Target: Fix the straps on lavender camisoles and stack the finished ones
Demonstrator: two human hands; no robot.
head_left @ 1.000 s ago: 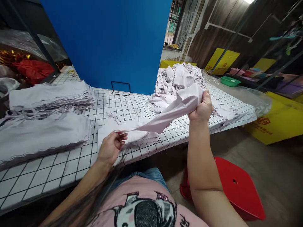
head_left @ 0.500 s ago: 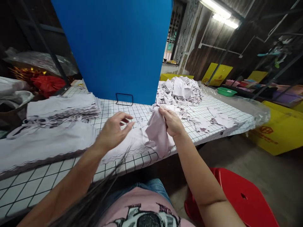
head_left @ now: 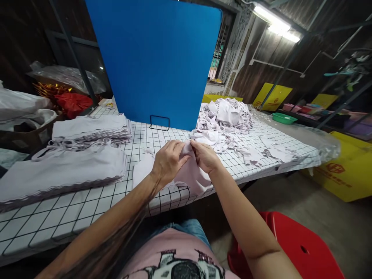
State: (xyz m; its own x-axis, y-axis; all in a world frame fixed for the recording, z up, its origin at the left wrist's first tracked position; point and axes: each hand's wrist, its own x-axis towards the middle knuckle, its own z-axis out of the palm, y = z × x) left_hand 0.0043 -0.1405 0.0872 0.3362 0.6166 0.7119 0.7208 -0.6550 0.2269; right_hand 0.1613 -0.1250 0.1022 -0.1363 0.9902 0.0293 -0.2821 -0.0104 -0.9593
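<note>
A pale lilac fabric piece (head_left: 193,176) hangs between my two hands over the front edge of the table. My right hand (head_left: 206,155) pinches its upper edge between thumb and fingers. Right beside it, my left hand (head_left: 168,161) grips the same upper edge, its fingers curled over. More pale fabric (head_left: 142,168) lies flat on the table just left of and behind my left hand. Farther left, two neat stacks of cut fabric (head_left: 69,166) rest on the table, with looped straps between them.
Behind my hands stands a tall blue board (head_left: 157,62) on a black wire stand (head_left: 159,122). A heap of loose fabric pieces (head_left: 229,114) lies to its right on the grid-patterned tablecloth (head_left: 95,205). A red stool (head_left: 302,248) is at my right, near a yellow box (head_left: 343,170).
My left hand has moved right, from apart and open to gripping the fabric's upper edge beside my right hand. The camera has turned slightly left.
</note>
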